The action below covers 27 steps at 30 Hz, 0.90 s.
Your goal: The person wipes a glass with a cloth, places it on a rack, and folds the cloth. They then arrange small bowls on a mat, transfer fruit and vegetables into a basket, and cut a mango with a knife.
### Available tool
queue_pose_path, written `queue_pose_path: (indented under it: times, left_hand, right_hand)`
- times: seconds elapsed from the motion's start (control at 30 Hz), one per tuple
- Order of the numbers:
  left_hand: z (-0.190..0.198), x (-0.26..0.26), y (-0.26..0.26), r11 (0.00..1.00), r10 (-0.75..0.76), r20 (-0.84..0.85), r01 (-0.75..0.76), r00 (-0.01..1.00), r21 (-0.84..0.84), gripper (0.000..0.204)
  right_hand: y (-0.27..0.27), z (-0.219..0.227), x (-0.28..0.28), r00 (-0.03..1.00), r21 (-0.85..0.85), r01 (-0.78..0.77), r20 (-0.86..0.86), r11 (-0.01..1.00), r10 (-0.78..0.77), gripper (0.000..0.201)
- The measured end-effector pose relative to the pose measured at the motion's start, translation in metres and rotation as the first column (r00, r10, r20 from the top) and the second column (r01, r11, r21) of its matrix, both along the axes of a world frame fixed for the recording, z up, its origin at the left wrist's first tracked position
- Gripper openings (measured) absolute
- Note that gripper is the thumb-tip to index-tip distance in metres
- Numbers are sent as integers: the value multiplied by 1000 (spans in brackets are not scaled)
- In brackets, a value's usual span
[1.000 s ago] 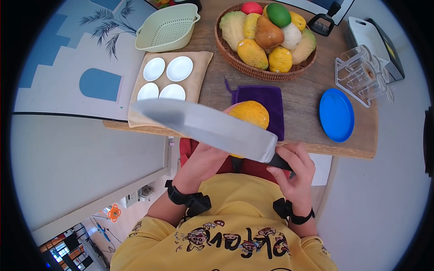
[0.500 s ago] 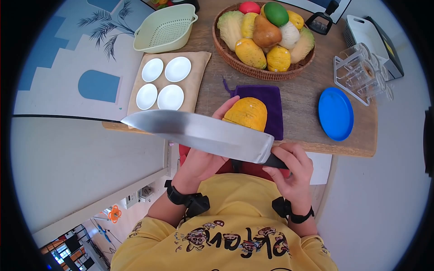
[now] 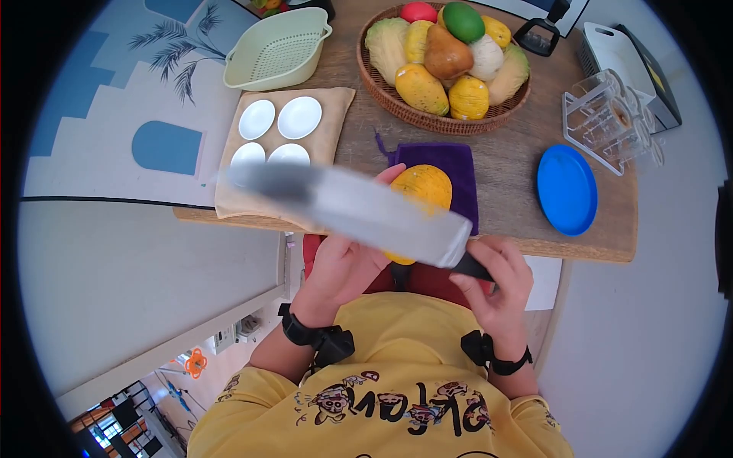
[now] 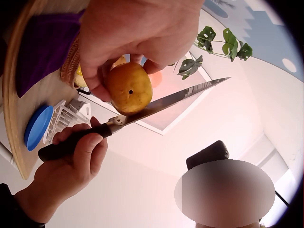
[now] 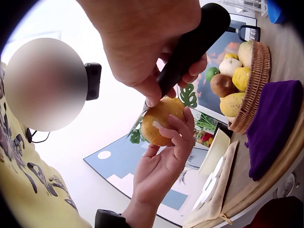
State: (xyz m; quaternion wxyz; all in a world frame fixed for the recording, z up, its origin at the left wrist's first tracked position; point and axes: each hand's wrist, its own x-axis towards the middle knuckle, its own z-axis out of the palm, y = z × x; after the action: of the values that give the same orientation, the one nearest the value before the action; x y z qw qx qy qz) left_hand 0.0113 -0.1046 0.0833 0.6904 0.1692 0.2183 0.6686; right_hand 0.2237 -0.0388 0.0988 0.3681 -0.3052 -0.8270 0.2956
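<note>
A yellow mango-like fruit [image 3: 424, 185] is gripped by the left hand [image 3: 345, 267], fingers curled round it; the left wrist view shows its rounded end [image 4: 129, 89]. The right hand [image 3: 500, 290] holds a large knife by its black handle [image 3: 471, 267]. Its broad blade [image 3: 382, 217], blurred in the head view, crosses over the fruit and points left. In the left wrist view the blade [image 4: 175, 98] lies against the fruit's side. Fingers of the left hand [image 5: 164, 166] wrap the fruit [image 5: 164, 118] in the right wrist view. Whether the blade has entered it, I cannot tell.
Behind the hands lie a purple cloth [image 3: 463, 195] and a wicker basket [image 3: 427, 118] of fruit. Several white dishes sit on a beige mat [image 3: 328, 145] at left, below a green colander [image 3: 279, 49]. A blue plate [image 3: 566, 189] and glass rack [image 3: 595, 143] stand right.
The knife blade dipped slightly toward the person, then rose again over the fruit, now blurred. The left hand keeps its grip, and the fruit has shifted only slightly.
</note>
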Motion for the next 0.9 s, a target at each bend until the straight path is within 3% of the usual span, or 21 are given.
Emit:
queue_pose_path:
  times: [0.03,0.1,0.17,0.23,0.3,0.33,0.47,0.53,0.63,0.7,0.77,0.83,0.9]
  left_hand:
    - [7,5,-3,987,75,-28,-78,997,-140,63]
    - [4,0,-5,996,21,-70,-27,997,-86,60]
    - [-2,-3,-7,998,2,22,0,1000,-68,63]
    - [-3,-2,-6,999,-20,115,26,993,-48,67]
    - [3,2,0,1000,3,-98,-2,995,10,82]
    - [11,4,0,993,36,-41,-40,998,-115,95]
    - [4,1,-2,997,47,-105,-53,993,-53,93]
    - [-1,-6,-9,995,-50,-47,46,998,-89,93]
    - [1,-2,-7,997,-17,-76,12,997,-71,91]
    - [-7,1,-10,995,29,-102,-38,994,-92,90]
    - [-9,2,-8,990,71,-128,-85,989,-114,88]
    - [-8,-1,-3,987,-14,-26,9,1000,-158,86]
    - [-10,-2,-5,985,9,5,-7,1000,-175,84]
  right_hand:
    - [0,-1,0,1000,0,-1,-2,1000,1,38]
    - [0,-4,1,990,-138,141,12,980,-140,37]
    - [3,-5,1,991,-111,129,-1,985,-130,36]
    - [4,-3,2,1000,-16,10,2,1000,-10,36]
    - [-1,2,1,999,-37,-32,9,999,33,36]
    - [-2,3,0,997,-58,-76,12,995,77,36]
    - [-2,0,1,998,-51,-63,25,997,64,36]
    - [2,-3,0,998,-64,68,-2,996,-68,36]
    - [4,-3,2,993,-100,116,-3,988,-117,36]
    - [5,2,2,997,-69,75,8,995,-75,36]
    - [2,4,1,996,-22,-80,34,997,81,38]
    - [-1,4,0,993,-25,-89,71,996,91,40]
    - [0,-1,-2,999,-29,-39,16,999,40,39]
